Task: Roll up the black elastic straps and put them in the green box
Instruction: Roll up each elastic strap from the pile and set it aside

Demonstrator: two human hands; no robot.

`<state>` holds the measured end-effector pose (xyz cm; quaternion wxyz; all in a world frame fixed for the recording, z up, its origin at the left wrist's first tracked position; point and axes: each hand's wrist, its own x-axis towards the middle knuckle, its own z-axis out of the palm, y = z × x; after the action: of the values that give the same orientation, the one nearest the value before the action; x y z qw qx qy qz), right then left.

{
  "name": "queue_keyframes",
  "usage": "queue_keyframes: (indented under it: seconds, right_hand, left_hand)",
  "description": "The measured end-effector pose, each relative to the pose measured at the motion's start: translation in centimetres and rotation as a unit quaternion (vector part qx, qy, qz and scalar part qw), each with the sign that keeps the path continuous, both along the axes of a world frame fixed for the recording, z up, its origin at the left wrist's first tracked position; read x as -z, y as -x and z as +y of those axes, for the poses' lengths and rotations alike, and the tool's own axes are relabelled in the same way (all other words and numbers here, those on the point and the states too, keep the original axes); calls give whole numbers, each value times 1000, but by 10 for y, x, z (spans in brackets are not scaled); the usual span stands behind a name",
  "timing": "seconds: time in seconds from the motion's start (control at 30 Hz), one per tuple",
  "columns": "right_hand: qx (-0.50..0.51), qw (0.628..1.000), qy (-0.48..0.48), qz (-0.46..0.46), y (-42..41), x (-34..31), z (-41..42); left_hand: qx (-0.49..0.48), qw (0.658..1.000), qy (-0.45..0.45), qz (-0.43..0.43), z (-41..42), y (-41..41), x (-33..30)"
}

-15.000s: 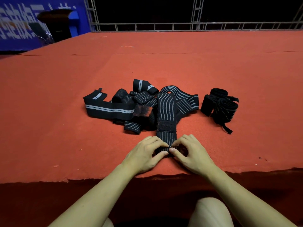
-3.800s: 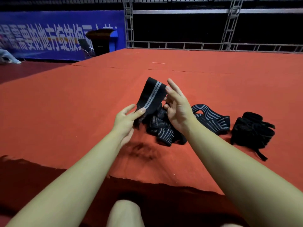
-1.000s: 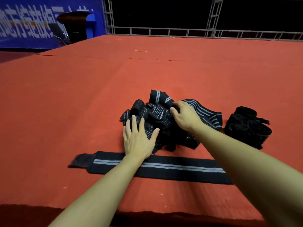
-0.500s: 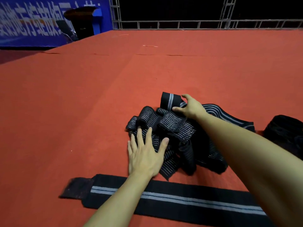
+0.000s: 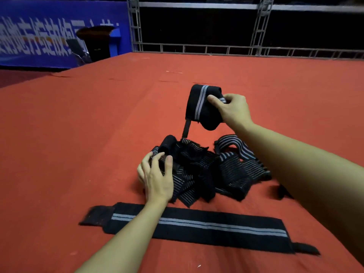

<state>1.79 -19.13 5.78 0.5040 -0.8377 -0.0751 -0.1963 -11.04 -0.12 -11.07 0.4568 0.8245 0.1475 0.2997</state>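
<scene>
Red carpet [image 5: 78, 134]; right hand [image 5: 234, 110] lifts striped strap [image 5: 199, 105], unlabelled.

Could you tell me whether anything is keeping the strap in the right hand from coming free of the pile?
Partly. The right hand grips the lifted strap above the pile, but its dangling tail still runs down into the tangle. The left hand rests on the pile's near left side. No green box is in view.
</scene>
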Motion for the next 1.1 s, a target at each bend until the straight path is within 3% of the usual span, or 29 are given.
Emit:
queue_keyframes:
  seconds: [0.27,0.37,0.5,0.7,1.1]
  right_hand:
    - [-29,999,-46,-4,90,-44,-16]
    - [-29,999,-13,-25,119,-52,-22]
    - [-79,997,24,-6,154,-48,-24]
    - [-27,998,43,23,175,-16,-50]
    - [-16,997,-45,56,199,21,-90]
  left_hand:
    - [106,974,174,-97,-28,39,-88]
    - [173,959,213,-64,-37,55,-108]
    - [262,904,337,23,-51,72,-123]
    - [148,930,336,17,-38,89,-110]
    - [94,943,315,46,15,101,-84]
